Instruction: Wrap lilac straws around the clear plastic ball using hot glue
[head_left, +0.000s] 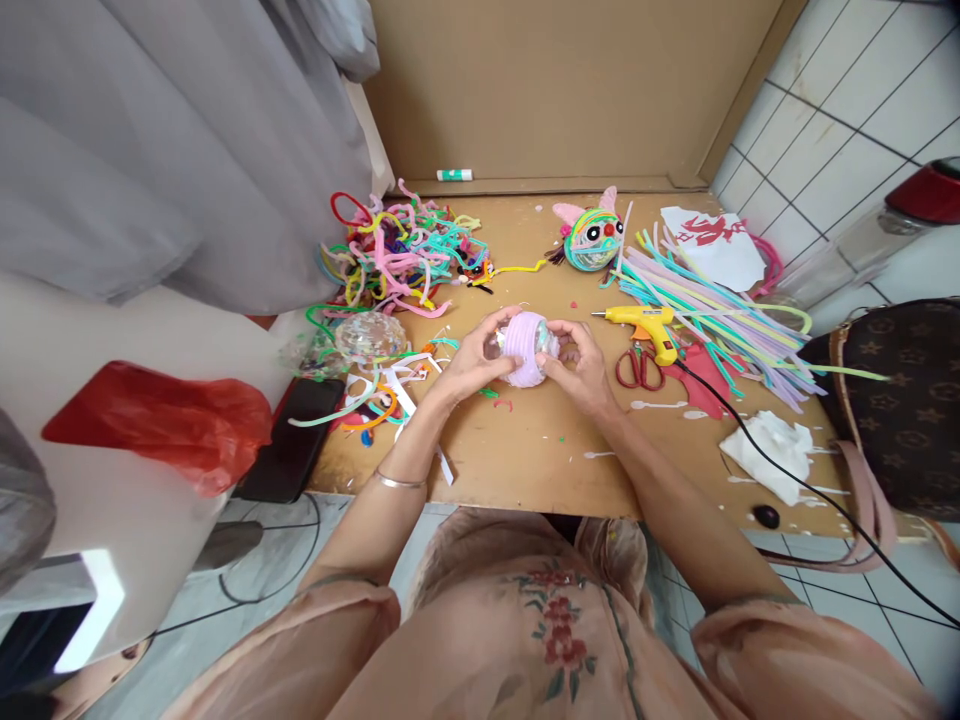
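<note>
Lilac bands wrap the middle of a clear ball [527, 349], which sits between the left hand [480, 358] and right hand [581, 365], just above the worktop [517, 450]. Both hands are partly open, fingers curved around its opposite sides, thumbs on the near face. The bands run roughly away from the body; whether the ball has a long axis, I cannot tell.

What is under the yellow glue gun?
The red-handled scissors seem to run beneath the glue gun: their handles show, the blades are largely covered. Anything else there is hidden.
</note>
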